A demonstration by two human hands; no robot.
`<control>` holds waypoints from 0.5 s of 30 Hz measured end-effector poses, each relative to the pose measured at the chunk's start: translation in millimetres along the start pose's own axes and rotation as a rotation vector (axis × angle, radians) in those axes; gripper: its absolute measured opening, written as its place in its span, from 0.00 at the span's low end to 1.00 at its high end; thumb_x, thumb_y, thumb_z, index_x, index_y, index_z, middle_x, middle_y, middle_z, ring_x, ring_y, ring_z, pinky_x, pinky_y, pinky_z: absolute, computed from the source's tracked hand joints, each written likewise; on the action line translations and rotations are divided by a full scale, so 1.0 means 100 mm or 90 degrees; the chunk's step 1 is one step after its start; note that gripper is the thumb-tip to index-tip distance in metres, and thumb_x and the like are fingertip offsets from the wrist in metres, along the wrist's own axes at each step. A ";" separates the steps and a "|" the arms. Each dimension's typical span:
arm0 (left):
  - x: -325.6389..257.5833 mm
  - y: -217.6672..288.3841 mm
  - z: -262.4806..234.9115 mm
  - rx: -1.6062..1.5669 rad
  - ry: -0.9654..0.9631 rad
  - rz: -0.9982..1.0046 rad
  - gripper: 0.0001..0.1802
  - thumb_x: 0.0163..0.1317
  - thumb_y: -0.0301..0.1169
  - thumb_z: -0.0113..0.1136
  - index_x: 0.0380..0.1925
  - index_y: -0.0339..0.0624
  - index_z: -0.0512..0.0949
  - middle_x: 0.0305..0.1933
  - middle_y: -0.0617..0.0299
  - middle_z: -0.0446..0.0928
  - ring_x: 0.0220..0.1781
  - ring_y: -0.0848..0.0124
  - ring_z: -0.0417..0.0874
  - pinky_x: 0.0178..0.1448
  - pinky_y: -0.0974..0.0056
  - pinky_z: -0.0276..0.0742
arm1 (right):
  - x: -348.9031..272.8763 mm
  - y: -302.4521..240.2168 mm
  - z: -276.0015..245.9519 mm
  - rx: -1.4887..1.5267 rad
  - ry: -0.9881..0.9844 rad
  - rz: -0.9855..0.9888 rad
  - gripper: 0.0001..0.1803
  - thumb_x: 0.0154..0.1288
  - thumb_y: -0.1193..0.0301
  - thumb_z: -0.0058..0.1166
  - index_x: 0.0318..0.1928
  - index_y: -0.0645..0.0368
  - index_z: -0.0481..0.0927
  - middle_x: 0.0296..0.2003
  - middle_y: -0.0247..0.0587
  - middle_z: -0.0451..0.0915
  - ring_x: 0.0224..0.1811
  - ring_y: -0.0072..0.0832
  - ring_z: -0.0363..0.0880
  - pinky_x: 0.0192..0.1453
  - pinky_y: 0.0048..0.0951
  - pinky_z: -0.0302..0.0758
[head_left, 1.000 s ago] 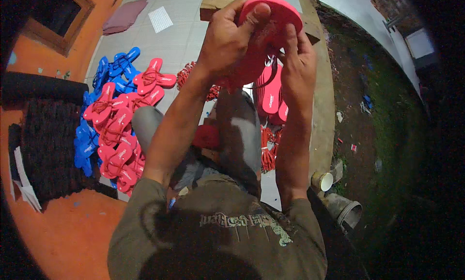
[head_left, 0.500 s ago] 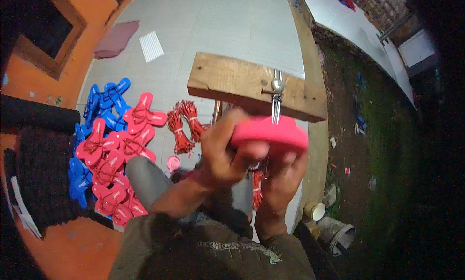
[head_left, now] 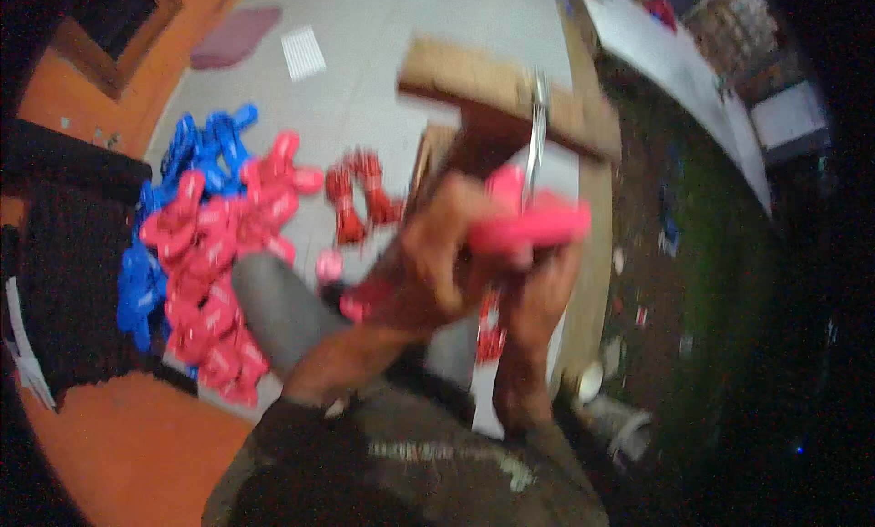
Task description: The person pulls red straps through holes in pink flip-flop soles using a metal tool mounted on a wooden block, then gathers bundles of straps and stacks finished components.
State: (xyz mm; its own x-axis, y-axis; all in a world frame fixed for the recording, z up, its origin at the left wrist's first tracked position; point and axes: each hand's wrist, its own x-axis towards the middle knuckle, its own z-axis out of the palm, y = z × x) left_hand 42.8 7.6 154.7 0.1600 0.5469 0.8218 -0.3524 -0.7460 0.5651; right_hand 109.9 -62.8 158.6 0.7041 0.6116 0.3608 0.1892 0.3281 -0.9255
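Observation:
The picture is blurred by motion. Both hands hold a pink rubber sandal sole [head_left: 533, 226] edge-on in front of me. My left hand [head_left: 437, 263] grips it from the left and below, my right hand [head_left: 538, 285] from underneath on the right. Just behind the sole, a metal spike [head_left: 536, 135] sticks down from a wooden block [head_left: 474, 80] on a post. The spike's tip meets the sole's top face.
A heap of red [head_left: 223, 253] and blue [head_left: 178, 180] sandal soles lies on the grey floor at left. Bundles of red straps [head_left: 355, 194] lie beside it. A dark mat [head_left: 64, 281] and orange floor are at far left; cans [head_left: 624, 427] stand at lower right.
The sole has come down from overhead to chest height. Since half a second ago the view has tilted and the hands sit closer to the spike on the block.

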 end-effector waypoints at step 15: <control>-0.56 -0.04 -0.15 -0.095 -0.110 -0.165 0.17 0.54 0.42 0.55 0.33 0.38 0.70 0.27 0.55 0.72 0.23 0.63 0.72 0.27 0.60 0.69 | -1.01 0.38 -0.59 -0.113 -0.102 -0.003 0.09 0.55 0.69 0.47 0.34 0.61 0.72 0.31 0.41 0.69 0.32 0.32 0.66 0.39 0.30 0.64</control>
State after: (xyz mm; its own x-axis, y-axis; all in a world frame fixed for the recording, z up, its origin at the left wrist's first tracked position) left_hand 21.4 -14.2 105.2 0.4111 0.6286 0.6602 -0.4083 -0.5205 0.7499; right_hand 86.6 -154.4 80.5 0.5881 0.7210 0.3664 0.3197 0.2090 -0.9242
